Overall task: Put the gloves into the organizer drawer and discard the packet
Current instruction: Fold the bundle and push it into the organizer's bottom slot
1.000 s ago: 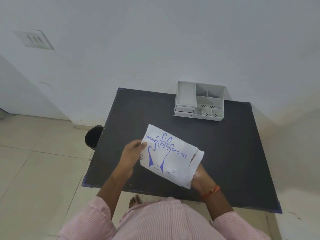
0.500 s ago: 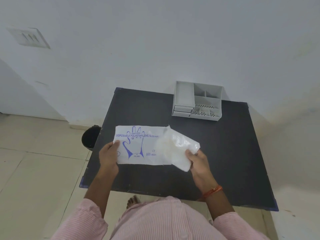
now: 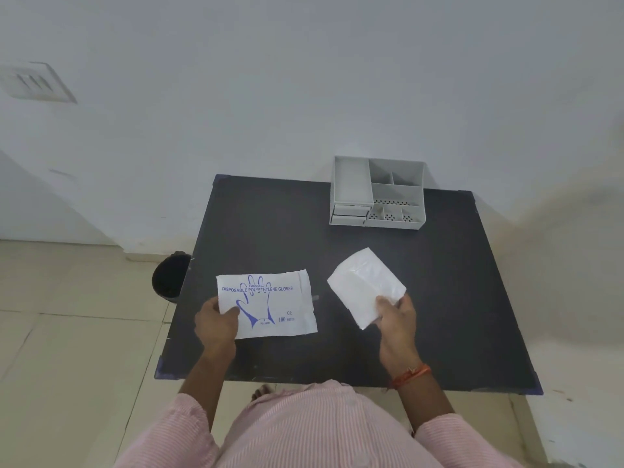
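My left hand (image 3: 216, 324) grips the lower left corner of the white packet (image 3: 270, 304), printed in blue with a hand outline and "Disposable Polyethylene Gloves". It is held flat above the black table (image 3: 270, 228). My right hand (image 3: 395, 315) pinches the near corner of a folded stack of clear white gloves (image 3: 366, 287), fully out of the packet and apart from it. The grey organizer (image 3: 376, 194) stands at the table's far edge by the wall. Its two small drawers (image 3: 349, 214) at the front left are closed.
A dark round bin (image 3: 169, 276) stands on the tiled floor just left of the table. The white wall runs right behind the organizer. A bare foot (image 3: 261, 391) shows under the table's near edge.
My right hand has drawn the glove stack out of the packet and carried it right. My left hand moved the packet left and turned it level.
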